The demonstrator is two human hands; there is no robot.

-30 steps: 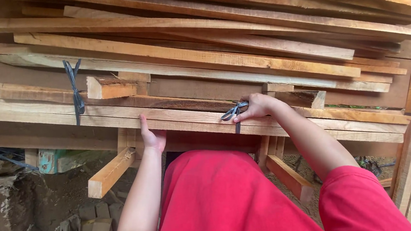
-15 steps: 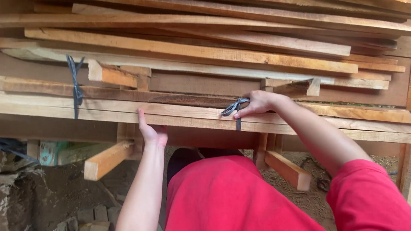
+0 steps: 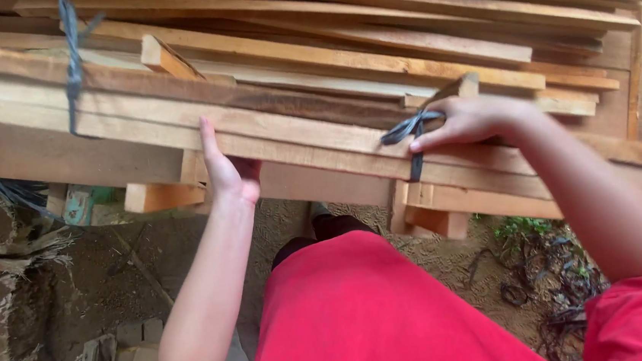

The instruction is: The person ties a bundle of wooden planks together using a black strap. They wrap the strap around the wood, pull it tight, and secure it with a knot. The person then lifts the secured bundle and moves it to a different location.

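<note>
Planks (image 3: 294, 133) tied into a long bundle lie across the head view at chest height, under a loose stack of boards (image 3: 399, 14). A dark strap (image 3: 414, 146) wraps the bundle near its middle, knotted on top (a second dark strap (image 3: 72, 62) binds it further left). The right hand (image 3: 476, 118) lies on the bundle's top, fingers resting at the knot, gripping nothing firmly that I can tell. The left hand (image 3: 225, 173) reaches under the bundle, fingers curled up against its front edge, holding the planks. Red clothing (image 3: 377, 313) fills the lower frame above sandy ground (image 3: 92, 282).
</note>
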